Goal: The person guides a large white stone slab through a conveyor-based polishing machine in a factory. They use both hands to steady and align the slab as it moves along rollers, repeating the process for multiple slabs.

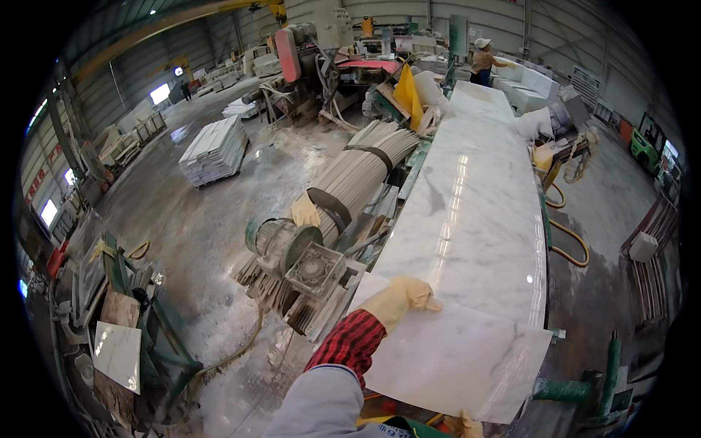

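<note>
A pale, grey-veined marble slab lies in front of me, its far edge meeting a long polished marble strip. My left hand, in a cream glove below a red-and-black checked cuff, is closed with bent fingers at the slab's far edge. Down at the slab's near edge, a small part of my right hand shows in a similar glove. Its fingers are mostly hidden, and the picture's lower rim cuts it off.
A motor with gearbox and a strapped bundle of thin strips stand left of the strip. Green pipes stick out at the right. Stacked slabs sit on the wet floor. A person works at the far end.
</note>
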`<state>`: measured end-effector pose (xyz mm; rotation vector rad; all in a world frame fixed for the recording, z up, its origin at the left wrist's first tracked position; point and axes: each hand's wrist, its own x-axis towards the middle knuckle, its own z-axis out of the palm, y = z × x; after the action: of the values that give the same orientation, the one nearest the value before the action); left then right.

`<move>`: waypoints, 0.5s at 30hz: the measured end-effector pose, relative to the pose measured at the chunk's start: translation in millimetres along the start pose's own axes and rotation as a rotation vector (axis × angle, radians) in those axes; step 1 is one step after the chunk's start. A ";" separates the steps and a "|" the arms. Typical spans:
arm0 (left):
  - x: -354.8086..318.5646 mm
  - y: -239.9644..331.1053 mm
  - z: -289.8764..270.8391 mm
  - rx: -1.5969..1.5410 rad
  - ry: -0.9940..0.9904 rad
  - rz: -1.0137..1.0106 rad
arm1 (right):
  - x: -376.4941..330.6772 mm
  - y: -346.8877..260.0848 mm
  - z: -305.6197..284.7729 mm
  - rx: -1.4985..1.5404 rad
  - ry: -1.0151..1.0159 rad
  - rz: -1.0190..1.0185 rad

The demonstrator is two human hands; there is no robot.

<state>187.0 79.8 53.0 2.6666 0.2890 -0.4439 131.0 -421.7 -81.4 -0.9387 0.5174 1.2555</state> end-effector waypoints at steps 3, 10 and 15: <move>-30.4 21.5 -14.3 0.004 0.055 -0.024 | -3.9 9.7 2.0 0.023 0.047 -0.024; -118.3 44.8 -29.9 -0.065 0.194 -0.056 | -37.3 10.9 -10.9 -0.140 0.113 -0.069; -137.2 96.5 -50.2 -0.151 0.272 -0.126 | -87.8 -38.8 1.1 -0.312 0.152 -0.512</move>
<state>98.6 -2.3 179.8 2.5662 0.5517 -0.0892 144.0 -471.4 -0.4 -1.3380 0.1762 0.8123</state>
